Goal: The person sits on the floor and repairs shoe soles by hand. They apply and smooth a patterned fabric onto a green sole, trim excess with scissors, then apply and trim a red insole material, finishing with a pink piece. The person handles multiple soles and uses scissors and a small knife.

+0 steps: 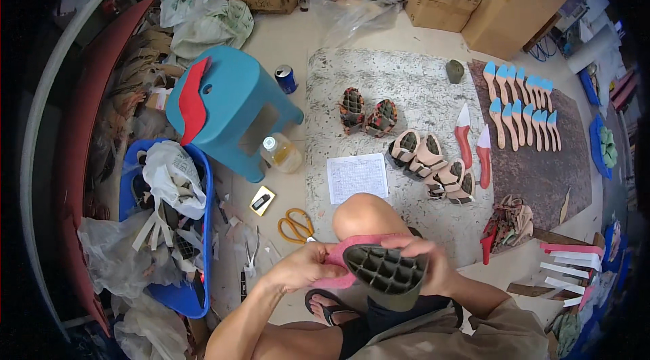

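Observation:
Over my lap, my left hand (301, 266) is closed on the edge of a pink, felt-like piece (342, 281), thumb on top. My right hand (433, 265) grips a dark olive, shoe-shaped piece (389, 269) with a criss-cross lattice over its pointed front. The pink piece lies against the left side of the olive one and partly behind it. Fingers of the right hand curl over the upper edge; its thumb is hidden. Below the left hand are orange-handled scissors (295, 226) on the floor.
A speckled mat (325, 231) bears lattice shoes (380, 118), strappy beige sandals (428, 155), a printed sheet (357, 178) and red-handled knives (483, 157). Left stand a blue stool (237, 82), a bottle (283, 155), a can (286, 79) and a blue bin (210, 225). Blue-topped sole pieces (508, 123) lie right.

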A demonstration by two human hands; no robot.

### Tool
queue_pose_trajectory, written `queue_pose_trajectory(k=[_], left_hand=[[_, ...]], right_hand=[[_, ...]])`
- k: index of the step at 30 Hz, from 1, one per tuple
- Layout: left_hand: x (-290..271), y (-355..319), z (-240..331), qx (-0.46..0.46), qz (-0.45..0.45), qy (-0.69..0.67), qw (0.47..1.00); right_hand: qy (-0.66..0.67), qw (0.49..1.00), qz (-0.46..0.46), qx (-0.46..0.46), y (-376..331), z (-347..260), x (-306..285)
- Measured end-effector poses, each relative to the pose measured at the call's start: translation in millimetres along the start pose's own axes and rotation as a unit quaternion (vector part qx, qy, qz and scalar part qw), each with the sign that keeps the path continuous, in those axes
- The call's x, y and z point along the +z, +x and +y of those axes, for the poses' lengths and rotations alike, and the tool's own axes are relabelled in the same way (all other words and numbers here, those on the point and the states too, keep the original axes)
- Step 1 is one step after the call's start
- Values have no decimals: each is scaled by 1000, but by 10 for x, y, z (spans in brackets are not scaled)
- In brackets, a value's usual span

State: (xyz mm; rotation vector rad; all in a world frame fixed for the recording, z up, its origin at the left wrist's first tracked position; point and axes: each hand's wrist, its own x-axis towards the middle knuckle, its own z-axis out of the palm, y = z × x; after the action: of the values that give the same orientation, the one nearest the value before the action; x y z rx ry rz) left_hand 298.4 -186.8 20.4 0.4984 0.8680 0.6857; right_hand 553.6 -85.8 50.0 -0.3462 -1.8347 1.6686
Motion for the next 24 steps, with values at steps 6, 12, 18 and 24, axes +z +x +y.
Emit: queue_pose_trajectory(k=[6, 12, 18, 24], left_hand=[[-30, 40, 36, 8, -11, -90, 996], [-115, 76, -34, 17, -29, -97, 995], [-148, 24, -67, 16, -39, -105, 994], [-125, 36, -48, 11, -27, -103, 994]], right_hand=[[-224, 970, -51, -83, -46, 83, 43], [-281, 949, -42, -135, -56, 164, 74], [-308, 938, -85, -137, -60, 107, 87], [-319, 936, -83, -126, -92, 116, 103]])
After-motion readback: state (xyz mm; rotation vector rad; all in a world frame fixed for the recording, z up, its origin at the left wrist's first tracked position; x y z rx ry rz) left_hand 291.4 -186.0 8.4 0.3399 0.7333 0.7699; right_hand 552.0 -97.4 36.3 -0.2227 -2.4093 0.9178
